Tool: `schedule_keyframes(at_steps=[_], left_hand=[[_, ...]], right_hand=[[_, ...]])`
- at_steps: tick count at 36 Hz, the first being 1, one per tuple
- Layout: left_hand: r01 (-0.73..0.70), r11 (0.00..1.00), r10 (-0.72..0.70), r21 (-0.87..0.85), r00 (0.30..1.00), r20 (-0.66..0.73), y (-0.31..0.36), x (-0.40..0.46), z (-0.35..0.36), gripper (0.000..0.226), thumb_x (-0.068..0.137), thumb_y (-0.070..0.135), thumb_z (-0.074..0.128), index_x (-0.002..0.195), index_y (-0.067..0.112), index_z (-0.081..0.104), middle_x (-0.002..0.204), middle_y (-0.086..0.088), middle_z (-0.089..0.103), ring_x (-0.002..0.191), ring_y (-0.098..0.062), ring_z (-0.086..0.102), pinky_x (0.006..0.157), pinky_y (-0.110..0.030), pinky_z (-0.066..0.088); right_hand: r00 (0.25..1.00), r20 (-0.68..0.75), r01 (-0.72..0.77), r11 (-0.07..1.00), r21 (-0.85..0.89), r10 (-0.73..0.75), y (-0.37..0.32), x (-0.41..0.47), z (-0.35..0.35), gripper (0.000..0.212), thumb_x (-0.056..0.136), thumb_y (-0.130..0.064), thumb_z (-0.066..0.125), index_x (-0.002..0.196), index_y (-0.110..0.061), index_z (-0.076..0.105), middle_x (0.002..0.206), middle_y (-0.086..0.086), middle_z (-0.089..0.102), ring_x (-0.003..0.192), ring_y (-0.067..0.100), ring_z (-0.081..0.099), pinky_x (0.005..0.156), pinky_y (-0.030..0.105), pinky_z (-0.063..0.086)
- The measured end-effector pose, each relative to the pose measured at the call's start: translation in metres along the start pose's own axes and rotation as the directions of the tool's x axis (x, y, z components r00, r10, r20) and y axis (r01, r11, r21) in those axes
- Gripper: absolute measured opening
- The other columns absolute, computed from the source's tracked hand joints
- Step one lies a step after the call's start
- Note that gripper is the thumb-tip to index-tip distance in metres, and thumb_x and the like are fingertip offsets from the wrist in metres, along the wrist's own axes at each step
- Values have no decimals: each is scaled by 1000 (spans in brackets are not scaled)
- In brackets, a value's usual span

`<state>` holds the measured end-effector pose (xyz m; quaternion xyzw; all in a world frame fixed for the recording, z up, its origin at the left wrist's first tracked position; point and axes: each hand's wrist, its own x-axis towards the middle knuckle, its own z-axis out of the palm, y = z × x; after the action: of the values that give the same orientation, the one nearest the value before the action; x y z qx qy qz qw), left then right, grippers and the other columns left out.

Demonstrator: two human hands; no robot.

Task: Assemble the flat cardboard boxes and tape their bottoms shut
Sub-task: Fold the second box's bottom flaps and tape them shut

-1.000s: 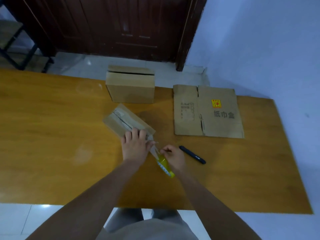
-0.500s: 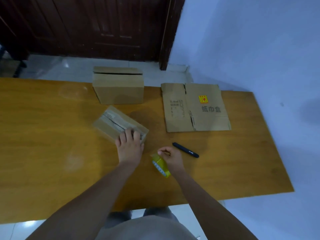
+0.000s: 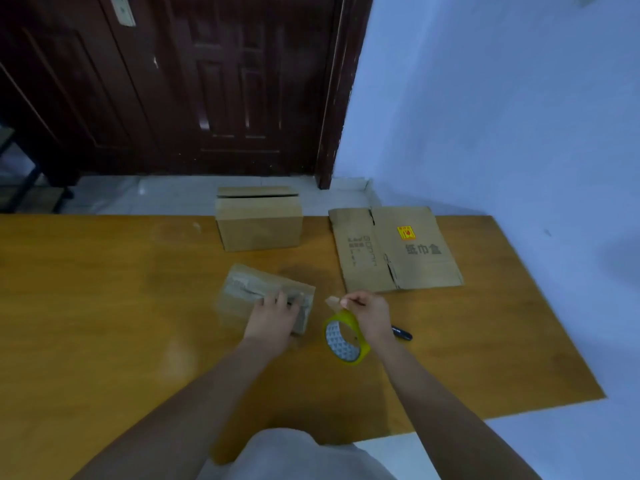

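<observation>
Three brown cardboard pieces are lying on the orange-brown wooden table (image 3: 104, 306). Nearest the person, a small assembled cardboard box (image 3: 249, 289) is sitting bottom-up and blurred, with a taped seam running along its upper face. The left hand (image 3: 273, 318) is resting flat on the near right end of this box, fingers straight and pressing down on it. Just to the right, the right hand (image 3: 370, 315) is gripping a yellow roll of clear packing tape (image 3: 344, 341), held on edge above the table, while its thumb and forefinger are pinching the loose tape end (image 3: 334, 301), which is sticking out toward the box without touching it. Partly hidden behind the right wrist, a black marker pen (image 3: 401, 332) is lying on the table. At the far edge, a second assembled plain cardboard box (image 3: 259, 223) is standing upright with its top flaps slightly open. Right of that, a flattened cardboard box with printed characters and a yellow-red sticker (image 3: 398, 251) is lying flat, well apart from both hands. Beyond the table, a dark wooden door (image 3: 207, 81) and a pale blue wall (image 3: 485, 98) are showing.
</observation>
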<state>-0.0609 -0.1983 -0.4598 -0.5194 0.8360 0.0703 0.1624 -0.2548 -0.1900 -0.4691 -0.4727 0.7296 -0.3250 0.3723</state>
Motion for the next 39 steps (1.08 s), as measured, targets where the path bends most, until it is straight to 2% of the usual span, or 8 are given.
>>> schedule_keyframes(at_steps=[10, 14, 20, 24, 29, 33, 36, 39], left_hand=[[44, 903, -89, -428, 992, -86, 18, 2, -8, 63, 90, 60, 42, 131, 12, 44, 130, -7, 38, 116, -27, 48, 87, -38, 46], [49, 516, -251, -855, 963, -95, 8, 11, -22, 72, 83, 75, 32, 116, 17, 59, 107, -6, 61, 99, -25, 60, 83, -36, 49], [-84, 63, 59, -994, 995, -80, 9, 26, -56, 51, 75, 61, 65, 89, 12, 63, 82, 0, 67, 78, -17, 64, 72, -29, 51], [-98, -23, 0, -995, 995, -98, 5, 32, -65, 22, 95, 16, 54, 74, 9, 51, 72, -4, 62, 61, -13, 62, 54, -20, 52], [-88, 29, 17, -996, 996, -87, 1, 36, -66, 24, 98, 12, 47, 77, 2, 48, 75, -7, 61, 63, -18, 61, 52, -20, 53], [-72, 68, -6, -995, 997, -73, 1, 36, -67, 23, 100, 17, 45, 82, 1, 48, 76, -5, 63, 59, -19, 59, 46, -20, 48], [-30, 51, -75, -998, 997, -34, -1, 38, -67, 28, 101, 17, 41, 77, 6, 49, 74, -5, 61, 56, -19, 56, 46, -24, 47], [69, -137, -140, -988, 986, 89, -7, 43, -71, 22, 101, 20, 43, 95, 2, 55, 88, -17, 59, 57, -22, 53, 44, -28, 46]], right_hand=[[997, 42, 66, 992, -105, -62, -39, -6, -8, 10, 91, -14, 62, 81, -13, 63, 73, -11, 59, 71, -1, 53, 58, 8, 39], [993, 83, 103, 979, -175, -89, -51, -5, -18, 16, 88, -13, 64, 73, -15, 61, 71, -7, 58, 67, 0, 51, 57, 7, 37], [971, 135, 230, 928, -293, -198, -78, -9, -21, 16, 90, -20, 62, 78, -9, 62, 68, -4, 53, 64, 9, 49, 58, 22, 35], [976, 62, 216, 935, -283, -207, -88, -8, -18, 15, 88, -20, 65, 85, -6, 68, 81, 7, 64, 79, 19, 58, 71, 32, 45], [978, 47, 207, 942, -262, -202, -91, -14, -13, 24, 89, -17, 64, 108, -2, 66, 92, 15, 70, 89, 23, 63, 78, 32, 46], [990, -31, 130, 973, -192, -138, -100, -20, -19, 63, 90, -20, 62, 144, -4, 33, 113, 12, 65, 107, 24, 58, 87, 28, 42], [989, -83, 105, 981, -164, -120, -101, -26, -28, 28, 93, -22, 57, 114, -4, 58, 94, 10, 61, 90, 24, 57, 79, 31, 43], [996, -49, 73, 997, 23, -72, -95, -39, -38, 45, 95, -42, 51, 92, 3, 57, 82, 9, 52, 77, 26, 52, 71, 37, 41]])
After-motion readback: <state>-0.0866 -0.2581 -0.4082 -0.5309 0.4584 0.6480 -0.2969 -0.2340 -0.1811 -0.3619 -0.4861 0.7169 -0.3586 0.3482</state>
